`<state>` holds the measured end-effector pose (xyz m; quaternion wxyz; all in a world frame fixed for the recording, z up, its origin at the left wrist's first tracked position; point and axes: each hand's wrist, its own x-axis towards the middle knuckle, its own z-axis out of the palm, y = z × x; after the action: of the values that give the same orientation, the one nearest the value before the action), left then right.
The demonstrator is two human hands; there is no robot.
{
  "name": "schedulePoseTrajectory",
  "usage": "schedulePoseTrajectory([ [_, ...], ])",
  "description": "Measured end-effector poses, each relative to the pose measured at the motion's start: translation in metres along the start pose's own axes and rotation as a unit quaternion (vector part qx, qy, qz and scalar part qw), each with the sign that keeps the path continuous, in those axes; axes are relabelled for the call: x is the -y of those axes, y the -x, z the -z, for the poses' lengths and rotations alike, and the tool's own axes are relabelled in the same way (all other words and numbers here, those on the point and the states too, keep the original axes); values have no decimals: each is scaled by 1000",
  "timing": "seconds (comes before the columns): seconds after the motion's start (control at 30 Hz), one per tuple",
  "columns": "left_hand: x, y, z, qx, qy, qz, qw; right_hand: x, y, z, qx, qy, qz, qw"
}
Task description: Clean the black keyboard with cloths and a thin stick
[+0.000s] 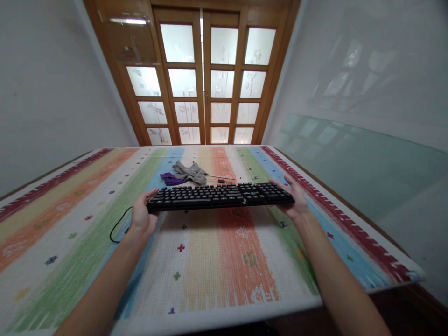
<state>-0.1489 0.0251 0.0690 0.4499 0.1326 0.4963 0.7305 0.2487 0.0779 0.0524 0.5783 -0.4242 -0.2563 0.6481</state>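
A black computer keyboard [217, 196] is held level above the striped cloth, its keys facing up and its front edge toward me. My left hand [143, 213] grips its left end, and my right hand [294, 198] has hold of the right end. Some fingers are hidden beneath the keyboard. Beyond it lie a crumpled grey cloth [191, 171] and a purple cloth [171, 179]. A thin stick [220, 177] and a small black piece [221, 181] rest beside the cloths. Left of my left hand, a black cable [117, 225] loops on the table.
The table [206, 261] wears a striped, patterned cover, with its front edge close to me. Walls stand on both sides, and a pale glass panel [350, 158] leans at the right. Wooden doors [206, 79] with frosted panes rise behind the far edge.
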Motion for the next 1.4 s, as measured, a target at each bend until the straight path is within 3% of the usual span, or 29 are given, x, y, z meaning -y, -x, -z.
schedulePoseTrajectory([
  [0.23, 12, 13, 30, 70, -120, 13, 990, 1, -2, 14, -6, 258, -77, 963],
  [0.33, 16, 17, 41, 90, -167, -19, 982, -4, -4, 19, -5, 355, -50, 934],
  [0.47, 23, 26, 56, 151, -246, -64, 955, -8, -10, 29, 21, 491, 22, 870],
  [0.63, 33, 33, 77, 230, -360, -127, 895, -11, -16, 35, 29, 624, 89, 776],
  [0.73, 35, 33, 84, 258, -423, -149, 856, -15, -15, 34, 28, 664, 102, 740],
  [0.9, 37, 32, 86, 227, -512, -194, 805, -21, -15, 31, 27, 699, 131, 703],
  [1.0, 40, 29, 85, 232, -502, -200, 809, -25, -19, 33, 17, 720, 164, 674],
  [1.13, 43, 20, 85, 258, -460, -197, 827, -31, -22, 35, -14, 733, 180, 656],
  [1.4, 39, -4, 85, 293, -491, -216, 791, -28, -21, 21, -22, 771, 188, 608],
])
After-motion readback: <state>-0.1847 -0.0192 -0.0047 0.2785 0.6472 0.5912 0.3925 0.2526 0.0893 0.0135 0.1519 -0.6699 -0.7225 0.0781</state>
